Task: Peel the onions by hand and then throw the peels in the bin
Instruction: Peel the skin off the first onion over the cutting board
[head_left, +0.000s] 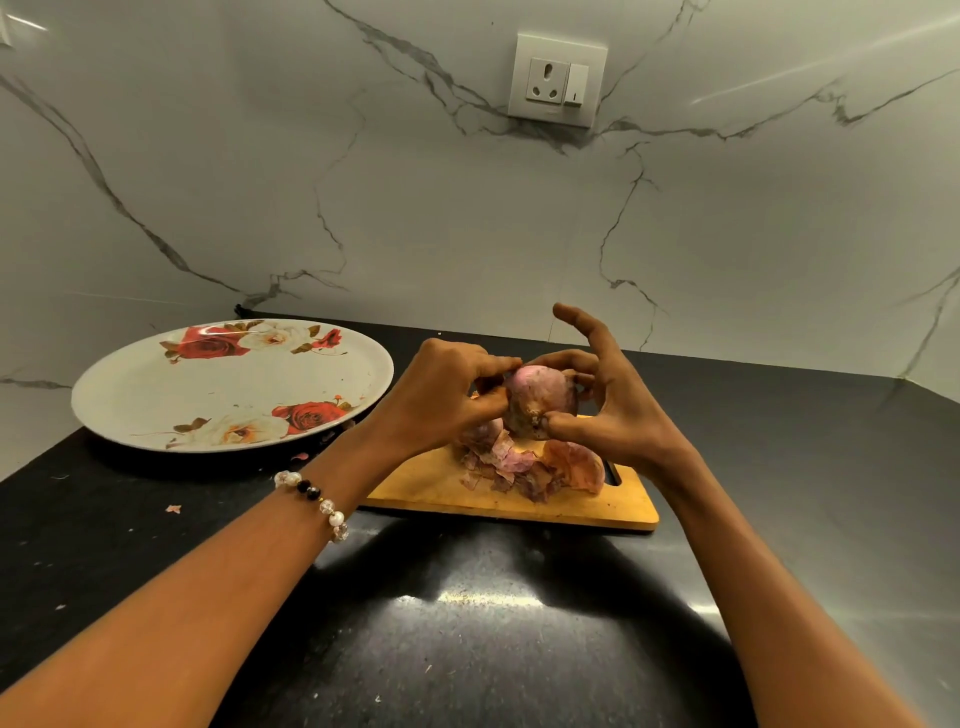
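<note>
To peel well, the skin should be lifted at its loose edge and pulled along the onion (540, 397), not torn in small bits, so the judgement is to keep the bulb steady and let pieces drop on the board (431, 486). The onion is held in the air above the board's far edge. The right hand (618, 410) grips it, thumb at the root end, index finger raised free. The left hand (441, 397) pinches at its left side. Peels (524, 467) lie under it.

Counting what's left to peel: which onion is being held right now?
The pinkish-purple onion held up between both hands over the wooden board; the other onion sits lower on the board, among loose peels.
</note>
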